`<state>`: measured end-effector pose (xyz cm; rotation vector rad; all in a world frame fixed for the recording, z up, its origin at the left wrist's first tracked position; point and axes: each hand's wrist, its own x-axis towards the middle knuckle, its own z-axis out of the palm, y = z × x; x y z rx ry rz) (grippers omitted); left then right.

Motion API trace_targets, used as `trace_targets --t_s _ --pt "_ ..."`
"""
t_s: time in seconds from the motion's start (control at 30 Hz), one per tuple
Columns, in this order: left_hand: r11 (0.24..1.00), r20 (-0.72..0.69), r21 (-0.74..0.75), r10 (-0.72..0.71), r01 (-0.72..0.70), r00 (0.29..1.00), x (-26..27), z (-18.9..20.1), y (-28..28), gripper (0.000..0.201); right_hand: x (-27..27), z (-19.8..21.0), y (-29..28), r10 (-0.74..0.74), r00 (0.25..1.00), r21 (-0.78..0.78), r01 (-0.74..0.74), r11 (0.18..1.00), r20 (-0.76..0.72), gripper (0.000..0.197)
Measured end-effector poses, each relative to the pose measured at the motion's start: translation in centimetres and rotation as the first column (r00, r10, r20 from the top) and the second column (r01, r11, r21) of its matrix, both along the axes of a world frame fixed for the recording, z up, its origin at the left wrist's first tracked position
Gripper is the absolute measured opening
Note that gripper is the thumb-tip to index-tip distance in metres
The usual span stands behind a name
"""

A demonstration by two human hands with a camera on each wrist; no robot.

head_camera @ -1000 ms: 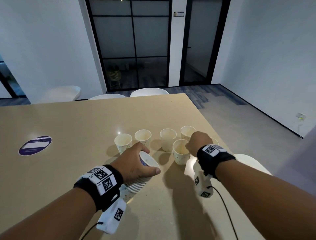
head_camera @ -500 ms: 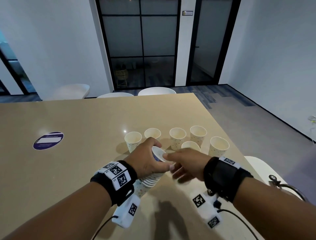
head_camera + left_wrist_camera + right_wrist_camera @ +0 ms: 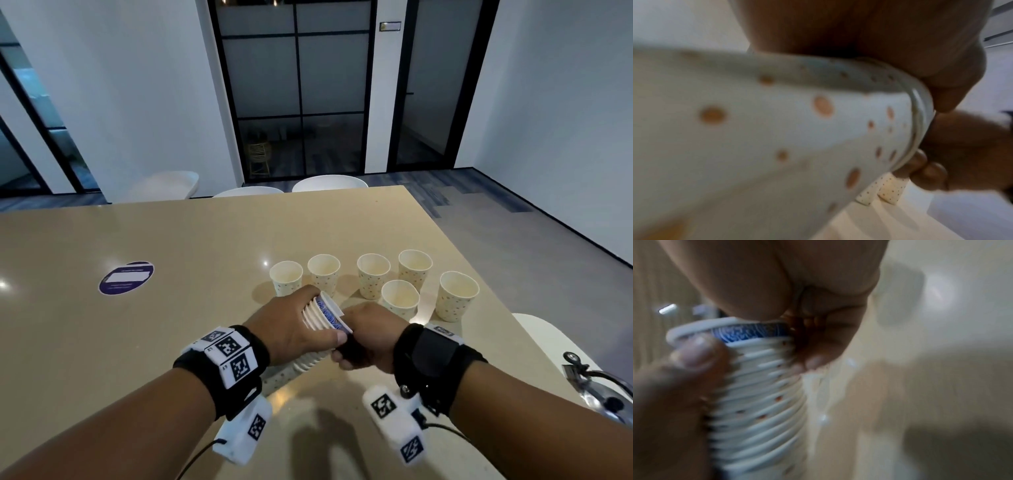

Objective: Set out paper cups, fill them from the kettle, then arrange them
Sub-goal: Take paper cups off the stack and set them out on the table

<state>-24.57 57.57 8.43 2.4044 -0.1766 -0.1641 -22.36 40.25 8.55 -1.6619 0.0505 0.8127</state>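
Observation:
Several dotted paper cups (image 3: 373, 274) stand upright and empty on the beige table (image 3: 171, 246), in a loose row with two nearer ones at the right. My left hand (image 3: 308, 329) grips a tilted stack of nested cups (image 3: 310, 363), which fills the left wrist view as the stack (image 3: 777, 129). My right hand (image 3: 352, 342) pinches the rim of the top cup (image 3: 329, 311), which shows a blue pattern and sticks partly out of the stack. In the right wrist view the blue top cup (image 3: 748, 333) sits above the ribbed rims of the stack (image 3: 760, 394).
A shiny metal kettle (image 3: 599, 387) shows partly at the right edge, over a white chair (image 3: 541, 335). A round purple sticker (image 3: 126, 277) lies on the table at the left. The table's right edge runs close behind the cups. More white chairs (image 3: 329, 181) stand at the far side.
My right hand left the set-out cups, came back to the stack and took hold of its top cup, which now stands partly out. My left hand keeps the stack.

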Motion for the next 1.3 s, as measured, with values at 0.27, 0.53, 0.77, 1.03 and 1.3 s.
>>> trace_targets --t_s 0.27,0.53,0.77,1.03,1.3 --pt "0.999 -0.001 -0.008 0.037 -0.037 0.999 -1.5 -0.9 2.2 0.049 3.2 1.9 -0.2 0.086 0.886 -0.440 0.140 0.887 0.456 0.010" --pt "0.992 -0.046 0.056 0.115 -0.113 0.992 -2.1 -1.7 5.2 0.074 7.6 0.8 -1.2 0.239 0.861 -0.817 0.288 0.500 0.450 0.017" --pt "0.998 -0.057 0.029 0.062 -0.061 0.996 -2.0 -1.8 5.0 0.079 7.5 0.7 0.0 0.327 0.855 -0.866 0.240 0.439 0.403 0.026" --pt "0.998 -0.054 0.042 0.041 -0.039 0.998 -1.5 -1.9 5.2 0.090 8.7 0.2 -0.8 0.438 0.808 -0.898 0.234 0.374 0.393 0.010" --pt "1.000 -0.037 0.001 0.026 -0.026 0.999 -1.4 -1.9 5.4 0.079 2.0 2.7 2.7 0.358 0.789 -0.611 0.028 0.791 0.500 0.022"
